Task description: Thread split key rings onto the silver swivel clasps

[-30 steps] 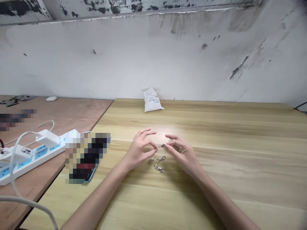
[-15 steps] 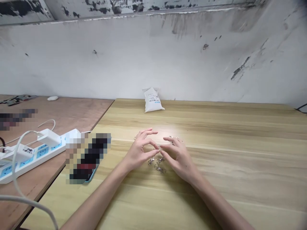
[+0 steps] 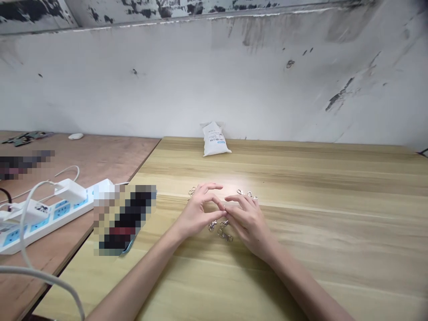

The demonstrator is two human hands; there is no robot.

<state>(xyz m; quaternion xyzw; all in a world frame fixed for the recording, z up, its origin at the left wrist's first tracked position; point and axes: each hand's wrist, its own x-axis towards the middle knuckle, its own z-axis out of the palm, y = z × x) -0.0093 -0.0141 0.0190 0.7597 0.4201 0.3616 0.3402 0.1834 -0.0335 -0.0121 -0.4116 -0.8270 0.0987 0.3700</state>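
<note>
Thumb and index finger of my left hand are pinched together, its other fingers stretched out. Their tips meet those of my right hand, which is also pinched. Between the fingertips a small shiny metal piece barely shows; the fingers hide most of it. Below the hands lie metal clasps with key rings, one clasp at the left and a loose cluster of rings nearer me. More clasps lie in a row beyond my right hand. Behind my left hand, several rings are partly covered.
A white labelled plastic pouch stands against the wall at the table's back. To the left, a blurred-out phone lies near the table seam. A white power strip with chargers and a looping cable sits on the brown table.
Both hands stay pinched together at nearly the same spot. My right hand's fingers have turned and lowered slightly, uncovering more of the clasps behind it. The whole view has shifted a little.
</note>
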